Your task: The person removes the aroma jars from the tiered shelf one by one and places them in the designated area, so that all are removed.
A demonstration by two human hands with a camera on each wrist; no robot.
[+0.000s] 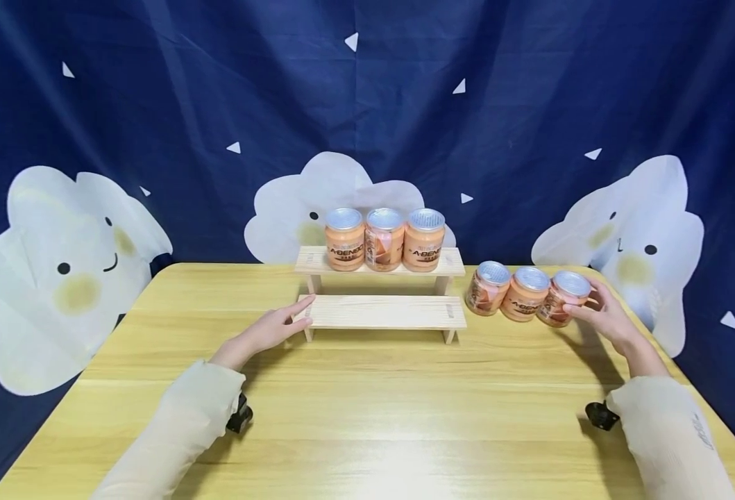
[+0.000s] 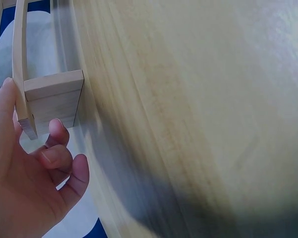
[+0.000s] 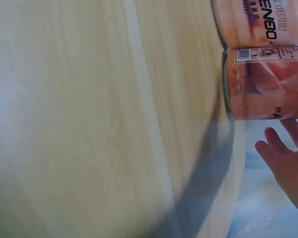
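Observation:
A two-tier wooden stand [image 1: 379, 310] stands at the middle back of the table. My left hand [image 1: 271, 328] grips the left end of its lower board, thumb and index finger at the edges; in the left wrist view the other fingers [image 2: 72, 178] curl beside the stand's leg [image 2: 54, 101]. Three orange cans with silver lids stand in a row right of the stand. The rightmost can [image 1: 557, 305] is held by my right hand [image 1: 611, 323], thumb at its front and fingers behind. Beside it are the middle can [image 1: 525, 300] and the left can [image 1: 487, 294].
On the upper board [image 1: 311, 260] three more orange cans [image 1: 384, 246] stand side by side. The light wood table [image 1: 367, 403] stretches toward me. Behind it hangs a dark blue cloth [image 1: 186, 104] with white cloud faces. Black wrist cameras [image 1: 601, 415] sit at both sleeves.

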